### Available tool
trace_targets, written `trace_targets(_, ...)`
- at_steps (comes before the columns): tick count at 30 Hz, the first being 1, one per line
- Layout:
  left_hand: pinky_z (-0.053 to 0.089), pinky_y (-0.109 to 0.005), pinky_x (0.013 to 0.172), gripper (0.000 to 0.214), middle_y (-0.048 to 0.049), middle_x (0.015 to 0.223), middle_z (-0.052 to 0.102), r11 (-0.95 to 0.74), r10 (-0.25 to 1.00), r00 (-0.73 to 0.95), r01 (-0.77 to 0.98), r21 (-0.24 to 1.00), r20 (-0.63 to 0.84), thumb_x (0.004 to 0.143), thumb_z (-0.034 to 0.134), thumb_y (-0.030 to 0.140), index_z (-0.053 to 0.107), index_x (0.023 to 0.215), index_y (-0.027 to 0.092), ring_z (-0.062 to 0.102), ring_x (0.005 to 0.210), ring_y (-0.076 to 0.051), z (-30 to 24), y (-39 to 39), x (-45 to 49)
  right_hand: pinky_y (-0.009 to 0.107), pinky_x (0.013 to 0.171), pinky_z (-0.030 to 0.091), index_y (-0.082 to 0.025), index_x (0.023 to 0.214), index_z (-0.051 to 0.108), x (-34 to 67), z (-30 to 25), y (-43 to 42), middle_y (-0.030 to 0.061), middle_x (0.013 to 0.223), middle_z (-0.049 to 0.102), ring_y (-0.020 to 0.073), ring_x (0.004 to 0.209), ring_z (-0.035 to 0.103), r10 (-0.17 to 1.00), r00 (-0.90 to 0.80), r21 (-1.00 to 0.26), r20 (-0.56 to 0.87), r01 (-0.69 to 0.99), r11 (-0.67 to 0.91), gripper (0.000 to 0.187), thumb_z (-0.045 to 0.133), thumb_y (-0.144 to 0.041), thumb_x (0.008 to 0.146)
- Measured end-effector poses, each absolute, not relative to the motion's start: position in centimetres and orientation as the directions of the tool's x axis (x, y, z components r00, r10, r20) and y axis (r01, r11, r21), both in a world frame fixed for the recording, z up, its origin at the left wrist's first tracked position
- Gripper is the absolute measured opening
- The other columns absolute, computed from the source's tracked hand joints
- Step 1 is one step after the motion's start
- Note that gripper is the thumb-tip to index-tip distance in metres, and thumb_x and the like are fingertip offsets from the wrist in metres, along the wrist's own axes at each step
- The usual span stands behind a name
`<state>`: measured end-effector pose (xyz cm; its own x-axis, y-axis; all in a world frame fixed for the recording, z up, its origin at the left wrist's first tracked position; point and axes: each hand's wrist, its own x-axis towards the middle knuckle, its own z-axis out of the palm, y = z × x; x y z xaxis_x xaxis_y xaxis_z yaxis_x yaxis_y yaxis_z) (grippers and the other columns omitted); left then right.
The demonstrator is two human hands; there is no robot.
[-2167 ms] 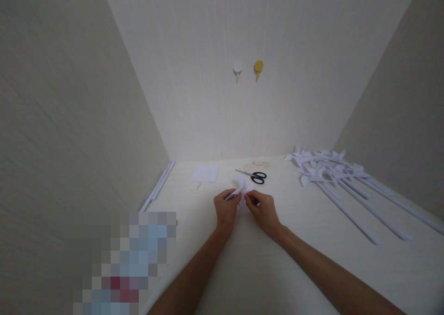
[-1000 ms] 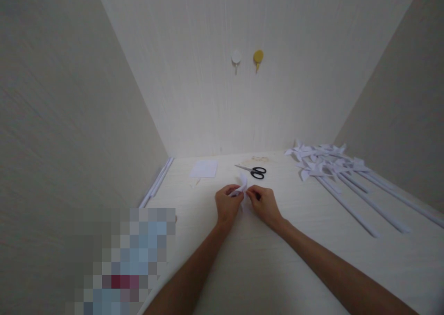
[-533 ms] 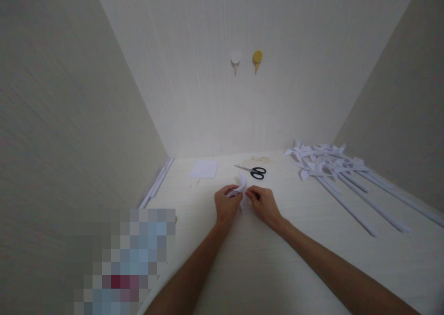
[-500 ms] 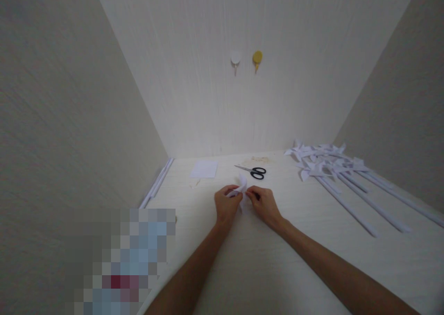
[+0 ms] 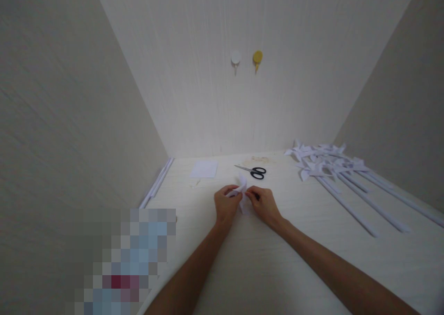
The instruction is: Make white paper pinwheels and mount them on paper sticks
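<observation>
My left hand (image 5: pixel 227 204) is closed on a folded white paper pinwheel (image 5: pixel 243 182), its curved blades sticking up and down between my hands. Against the right side of the same paper, my right hand (image 5: pixel 262 203) pinches with thumb and forefinger; whether a small item is also in that pinch is hidden. Just beyond the hands lie scissors (image 5: pixel 255 171) with black handles, blades pointing left. A flat square of white paper (image 5: pixel 204 169) rests behind my left hand, with small scraps (image 5: pixel 196 183) below it.
Several finished paper pinwheels (image 5: pixel 315 167) on rolled paper sticks (image 5: pixel 367 208) are heaped at the right. More paper rolls (image 5: pixel 157 181) lie along the left edge. Thin tan strands (image 5: pixel 260 159) are near the back wall, which bears a white hook (image 5: pixel 235 58) and a yellow hook (image 5: pixel 257 58).
The lower part of the held paper has swung slightly right and shows wider beneath my hands. Both hands stay almost in place.
</observation>
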<state>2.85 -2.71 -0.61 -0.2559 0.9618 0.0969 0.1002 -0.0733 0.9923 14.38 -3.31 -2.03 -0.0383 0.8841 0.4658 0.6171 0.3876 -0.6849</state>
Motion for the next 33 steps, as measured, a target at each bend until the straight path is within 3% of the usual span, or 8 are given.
trace_targets(18, 0.042, -0.019, 0.049, 0.018, 0.0002, 0.055, 0.062, -0.053, 0.956, -0.283, 0.1, 0.994, 0.079, 0.048, 0.064, 0.009, 0.064, 0.066, 0.011, 0.054, 0.049, -0.01, -0.45, -2.4, 2.86, 0.019, 0.046, 0.028, -0.016, 0.059, 0.051, 14.07, -2.04, -3.31, -0.001, 0.048, 0.05, 0.0095, 0.045, 0.044, 0.894, -0.012, -0.672, 0.449, 0.654, 0.347, 0.02, 0.043, -0.021, 0.076)
trace_targets(25, 0.043, -0.019, 0.05, 0.013, -0.0006, 0.056, 0.063, -0.107, 0.963, -0.232, 0.128, 0.986, 0.134, 0.049, 0.061, 0.009, 0.063, 0.061, 0.012, 0.056, 0.052, -0.011, -0.14, -2.81, 2.9, 0.022, 0.052, 0.031, -0.016, 0.059, 0.051, 13.97, -2.14, -3.93, 0.0025, 0.055, 0.055, 0.012, 0.052, 0.047, 0.861, -0.111, -0.539, 0.497, 0.738, 0.406, 0.019, 0.041, -0.017, 0.075)
trace_targets(30, 0.043, -0.02, 0.051, 0.014, -0.0003, 0.056, 0.063, -0.124, 0.956, -0.251, 0.114, 0.986, 0.15, 0.048, 0.062, 0.008, 0.063, 0.061, 0.013, 0.057, 0.052, -0.012, -0.36, -2.65, 2.84, 0.018, 0.042, 0.03, -0.016, 0.059, 0.048, 14.01, -2.2, -3.29, -0.0016, 0.043, 0.052, 0.0088, 0.038, 0.044, 0.898, -0.107, -0.596, 0.427, 0.714, 0.368, 0.023, 0.036, -0.017, 0.079)
trace_targets(33, 0.043, -0.02, 0.05, 0.013, 0.0001, 0.055, 0.062, -0.142, 0.956, -0.241, 0.119, 0.983, 0.168, 0.048, 0.062, 0.01, 0.062, 0.06, 0.013, 0.056, 0.052, -0.012, -0.56, -2.59, 2.81, 0.019, 0.043, 0.03, -0.016, 0.061, 0.05, 14.25, -1.87, -3.41, 0.0002, 0.046, 0.055, 0.0098, 0.041, 0.046, 0.896, -0.126, -0.582, 0.426, 0.72, 0.378, 0.02, 0.039, -0.015, 0.077)
